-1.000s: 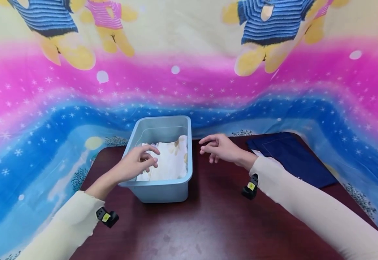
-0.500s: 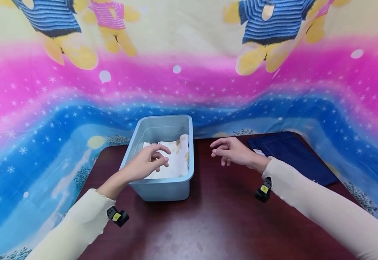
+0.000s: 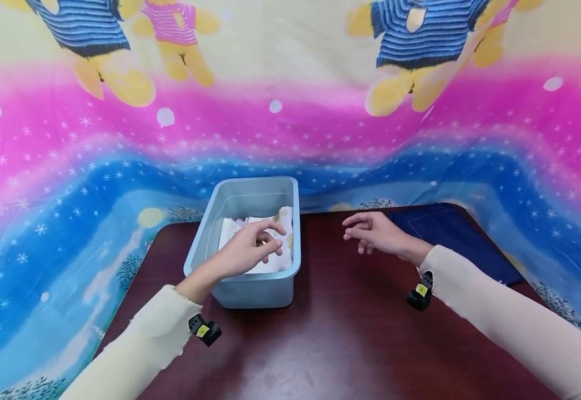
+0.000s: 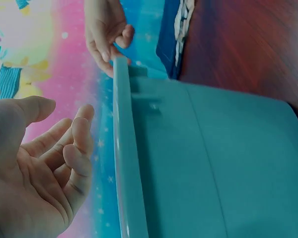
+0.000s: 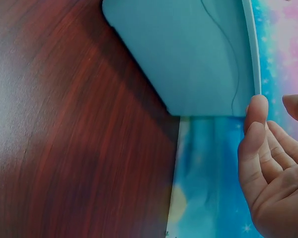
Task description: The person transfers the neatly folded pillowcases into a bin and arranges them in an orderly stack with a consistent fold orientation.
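Observation:
A grey-blue plastic bin (image 3: 255,294) stands on the dark red table. In it lies a folded white cloth (image 3: 228,229) with brownish patches, partly covered from view by my left hand (image 3: 248,249). That hand hovers over the bin with loosely bent fingers and nothing in them; the left wrist view shows its palm (image 4: 44,183) bare beside the bin's rim. My right hand (image 3: 377,233) hangs in the air between the bin and a folded navy cloth (image 3: 450,236). Its fingers (image 5: 251,163) are relaxed and hold nothing.
The wooden tabletop (image 3: 315,333) extends in front of and right of the bin. A printed curtain (image 3: 290,128) with bears and snowflakes hangs behind and along both sides of the table. Both wrists carry small black cameras (image 3: 204,330).
Both hands have drifted to the right, the left one across the bin and the right one toward the navy cloth. The bin and cloths stay in place; the view shifts slightly.

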